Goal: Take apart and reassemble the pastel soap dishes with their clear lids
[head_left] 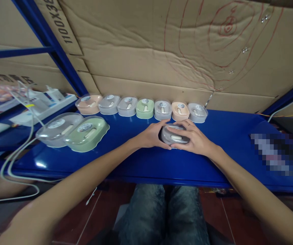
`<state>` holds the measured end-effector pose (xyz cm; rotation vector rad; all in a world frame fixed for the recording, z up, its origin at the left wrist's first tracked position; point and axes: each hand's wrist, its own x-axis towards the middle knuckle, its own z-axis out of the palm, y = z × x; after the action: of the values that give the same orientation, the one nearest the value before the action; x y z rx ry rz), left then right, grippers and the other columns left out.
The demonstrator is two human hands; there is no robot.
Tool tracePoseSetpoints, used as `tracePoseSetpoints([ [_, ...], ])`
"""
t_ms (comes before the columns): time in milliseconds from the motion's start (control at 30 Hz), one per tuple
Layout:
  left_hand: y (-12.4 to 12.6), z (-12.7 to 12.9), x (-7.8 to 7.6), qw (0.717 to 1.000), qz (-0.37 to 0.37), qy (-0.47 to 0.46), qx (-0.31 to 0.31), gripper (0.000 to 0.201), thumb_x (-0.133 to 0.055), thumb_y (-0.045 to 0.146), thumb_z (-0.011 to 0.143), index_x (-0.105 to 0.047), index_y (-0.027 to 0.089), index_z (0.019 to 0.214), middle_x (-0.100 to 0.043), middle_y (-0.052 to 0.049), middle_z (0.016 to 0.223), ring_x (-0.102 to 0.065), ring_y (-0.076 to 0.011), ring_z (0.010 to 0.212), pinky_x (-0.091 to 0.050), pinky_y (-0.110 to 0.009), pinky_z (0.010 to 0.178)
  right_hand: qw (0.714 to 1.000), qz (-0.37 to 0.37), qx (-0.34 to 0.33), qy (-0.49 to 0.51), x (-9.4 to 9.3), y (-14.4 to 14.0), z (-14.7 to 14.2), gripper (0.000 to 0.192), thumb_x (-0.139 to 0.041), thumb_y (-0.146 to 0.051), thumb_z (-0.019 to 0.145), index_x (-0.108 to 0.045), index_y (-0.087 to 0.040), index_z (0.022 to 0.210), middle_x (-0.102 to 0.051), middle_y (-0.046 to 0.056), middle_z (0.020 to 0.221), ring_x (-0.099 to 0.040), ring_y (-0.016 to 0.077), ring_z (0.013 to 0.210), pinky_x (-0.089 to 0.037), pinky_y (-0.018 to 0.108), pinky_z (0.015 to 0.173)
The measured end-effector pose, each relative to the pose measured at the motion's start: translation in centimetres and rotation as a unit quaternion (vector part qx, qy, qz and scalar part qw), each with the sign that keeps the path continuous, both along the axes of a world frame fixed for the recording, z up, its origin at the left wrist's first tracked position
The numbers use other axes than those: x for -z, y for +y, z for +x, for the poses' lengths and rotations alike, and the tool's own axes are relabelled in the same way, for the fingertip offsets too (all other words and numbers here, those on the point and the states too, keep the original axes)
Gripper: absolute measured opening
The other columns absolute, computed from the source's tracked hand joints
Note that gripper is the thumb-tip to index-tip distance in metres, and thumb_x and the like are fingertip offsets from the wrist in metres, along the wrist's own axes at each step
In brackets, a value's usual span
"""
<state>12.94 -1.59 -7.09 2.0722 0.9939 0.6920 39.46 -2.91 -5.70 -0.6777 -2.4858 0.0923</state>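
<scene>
Both of my hands grip one grey boxed mouse (pixel 175 135) with a clear lid, held on the blue table (pixel 141 160) in front of me. My left hand (pixel 153 135) clasps its left end and my right hand (pixel 196 140) wraps over its right side and top. Behind it, along the cardboard wall, stands a row of several similar boxed mice (pixel 144 108) in pink, grey and green. Two more lie nearer on the left, a grey one (pixel 57 129) and a green one (pixel 88 133), touching each other.
A white power strip (pixel 43 103) with plugs and white cables (pixel 21 149) sits on the left shelf. Blue rack posts (pixel 52 44) rise at left. A blurred patch (pixel 274 153) lies on the table's right. My knees (pixel 161 211) are under the table edge.
</scene>
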Motion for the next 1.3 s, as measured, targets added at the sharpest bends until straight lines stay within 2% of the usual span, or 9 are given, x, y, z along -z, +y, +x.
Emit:
tracePoseSetpoints([
  [300, 0.3, 0.0, 0.4, 1.0, 0.022, 0.012, 0.001, 0.134, -0.103, 0.057, 0.059, -0.039, 0.019, 0.17, -0.058, -0.022, 0.164, -0.05, -0.0481, 0.155, -0.04, -0.066, 0.126, 0.999, -0.014, -0.007, -0.037, -0.8, -0.1, -0.1, 0.068, -0.076, -0.058, 0.099, -0.063, -0.033, 0.16, -0.065, 0.016, 0.148, -0.059, 0.0388, 0.141, -0.048, 0.066, 0.121],
  [467, 0.3, 0.1, 0.5, 0.999, 0.031, 0.021, -0.003, 0.134, -0.103, 0.059, 0.058, -0.04, 0.021, 0.17, -0.058, -0.022, 0.163, -0.051, -0.0491, 0.154, -0.04, -0.069, 0.125, 0.998, -0.024, -0.003, -0.05, -1.1, -0.1, -0.1, 0.067, -0.075, -0.06, 0.099, -0.06, -0.039, 0.161, -0.066, 0.013, 0.147, -0.058, 0.0381, 0.142, -0.048, 0.068, 0.12],
  [800, 0.2, 0.3, 0.1, 0.999, 0.036, 0.018, 0.002, 0.129, -0.103, 0.057, 0.058, -0.043, 0.021, 0.167, -0.062, -0.02, 0.16, -0.057, -0.0471, 0.149, -0.046, -0.064, 0.122, 0.997, -0.023, -0.01, -0.073, -1.7, 0.1, -0.3, 0.064, -0.073, -0.061, 0.101, -0.062, -0.038, 0.16, -0.068, 0.015, 0.143, -0.058, 0.0401, 0.14, -0.05, 0.066, 0.116],
  [933, 0.1, 0.4, 0.1, 0.999, 0.037, 0.015, 0.002, 0.128, -0.102, 0.055, 0.059, -0.043, 0.019, 0.166, -0.062, -0.019, 0.16, -0.057, -0.0463, 0.149, -0.046, -0.062, 0.123, 0.997, -0.01, -0.009, -0.07, -1.1, 0.1, -0.3, 0.064, -0.073, -0.059, 0.101, -0.063, -0.037, 0.16, -0.066, 0.016, 0.144, -0.057, 0.0406, 0.141, -0.049, 0.066, 0.116],
  [1067, 0.1, 0.3, 0.2, 0.999, 0.041, 0.019, 0.003, 0.126, -0.102, 0.056, 0.059, -0.043, 0.023, 0.166, -0.062, -0.018, 0.16, -0.057, -0.0464, 0.149, -0.045, -0.064, 0.122, 0.999, -0.006, 0.012, -0.043, -0.1, 0.1, -0.3, 0.062, -0.074, -0.061, 0.1, -0.064, -0.041, 0.158, -0.066, 0.013, 0.148, -0.056, 0.0405, 0.143, -0.047, 0.069, 0.118],
  [1200, 0.2, 0.2, 0.2, 0.999, 0.043, 0.015, 0.011, 0.124, -0.101, 0.056, 0.061, -0.044, 0.023, 0.166, -0.059, -0.018, 0.163, -0.055, -0.0463, 0.15, -0.044, -0.064, 0.123, 0.999, -0.02, 0.022, -0.021, 0.1, -0.2, -0.3, 0.063, -0.076, -0.065, 0.096, -0.068, -0.04, 0.153, -0.063, 0.012, 0.153, -0.057, 0.0404, 0.142, -0.048, 0.068, 0.118],
  [1300, 0.2, 0.2, 0.1, 0.999, 0.047, 0.013, 0.022, 0.119, -0.1, 0.056, 0.063, -0.046, 0.025, 0.165, -0.059, -0.016, 0.163, -0.055, -0.0461, 0.151, -0.043, -0.064, 0.124, 0.999, -0.05, 0.021, 0.004, -0.1, -0.4, -0.3, 0.054, -0.068, -0.059, 0.104, -0.066, -0.041, 0.155, -0.063, 0.009, 0.156, -0.058, 0.0371, 0.143, -0.048, 0.064, 0.119],
])
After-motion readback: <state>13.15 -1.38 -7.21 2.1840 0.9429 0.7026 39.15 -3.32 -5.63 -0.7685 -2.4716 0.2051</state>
